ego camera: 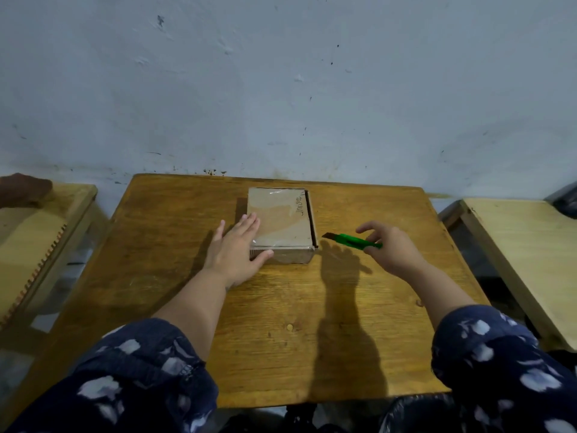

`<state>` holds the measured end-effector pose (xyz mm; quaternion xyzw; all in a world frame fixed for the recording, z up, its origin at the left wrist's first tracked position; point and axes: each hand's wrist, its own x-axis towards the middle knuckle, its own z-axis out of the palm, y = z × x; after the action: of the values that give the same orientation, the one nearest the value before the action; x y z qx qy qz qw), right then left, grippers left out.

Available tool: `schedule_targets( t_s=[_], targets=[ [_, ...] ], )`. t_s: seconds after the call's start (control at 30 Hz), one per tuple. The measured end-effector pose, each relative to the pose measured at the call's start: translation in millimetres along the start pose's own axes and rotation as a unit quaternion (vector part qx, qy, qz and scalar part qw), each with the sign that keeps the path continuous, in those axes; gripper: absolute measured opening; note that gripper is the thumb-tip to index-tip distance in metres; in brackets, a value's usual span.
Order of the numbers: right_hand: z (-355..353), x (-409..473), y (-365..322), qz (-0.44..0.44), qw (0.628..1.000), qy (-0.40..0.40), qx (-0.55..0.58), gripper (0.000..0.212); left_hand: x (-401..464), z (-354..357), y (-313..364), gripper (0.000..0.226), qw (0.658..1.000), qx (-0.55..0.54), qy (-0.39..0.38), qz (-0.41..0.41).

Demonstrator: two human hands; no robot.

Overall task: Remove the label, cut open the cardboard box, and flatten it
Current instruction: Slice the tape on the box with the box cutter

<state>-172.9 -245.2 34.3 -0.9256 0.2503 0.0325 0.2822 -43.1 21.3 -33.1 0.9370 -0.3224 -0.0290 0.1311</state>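
The left hand [234, 249] lies flat and open on the near left corner of the box [281, 225], which sits past the middle of the surface [175, 276], toward twelve o'clock; it looks a light, stiff cardboard box under slick clear tape, best steadied by pressing on the lid or gripping its side walls. Dark handwriting along its right edge is too small to read. At three o'clock of it, the right hand [390, 248] loosely pinches a green cutter [354, 240], blade toward the box.

Illegible handwriting, perhaps, on cardboard box [281, 220]
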Motion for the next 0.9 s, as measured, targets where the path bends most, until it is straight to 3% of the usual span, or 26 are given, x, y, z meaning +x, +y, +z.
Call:
schedule_targets(
  t_s=[0.1,0.2,0.37,0.47,0.57,0.7,0.9],
  targets=[
    [-10.1,8.5,8.8,0.082,0.989,0.021,0.124,0.023,5.3,-0.5,8.5,0.069,0.999,0.005,0.048,-0.014],
    [-9.4,23.5,17.7,0.176,0.948,0.045,0.262,0.025,21.8,-0.3,20.9,0.063,0.998,0.007,0.062,-0.023],
    [-2.1,55.2,25.7,0.262,0.898,0.026,0.353,0.047,51.5,2.0,39.1,0.063,0.999,-0.006,0.016,-0.043],
    [0.2,69.4,23.5,0.277,0.876,0.014,0.394,0.05,58.7,7.7,43.0,0.065,0.998,0.005,-0.025,-0.057],
    [14.7,85.9,24.2,0.253,0.921,0.057,0.29,0.052,56.3,16.2,43.5,0.066,0.997,0.045,-0.025,-0.061],
    [40.9,106.6,24.2,0.224,0.95,0.13,0.175,0.048,56.4,21.8,41.9,0.072,0.997,0.053,0.002,-0.059],
    [61.4,114.2,31.5,0.201,0.973,0.113,0.022,0.053,59.1,22.1,42.4,0.078,0.996,0.059,-0.01,-0.068]
  ],
)
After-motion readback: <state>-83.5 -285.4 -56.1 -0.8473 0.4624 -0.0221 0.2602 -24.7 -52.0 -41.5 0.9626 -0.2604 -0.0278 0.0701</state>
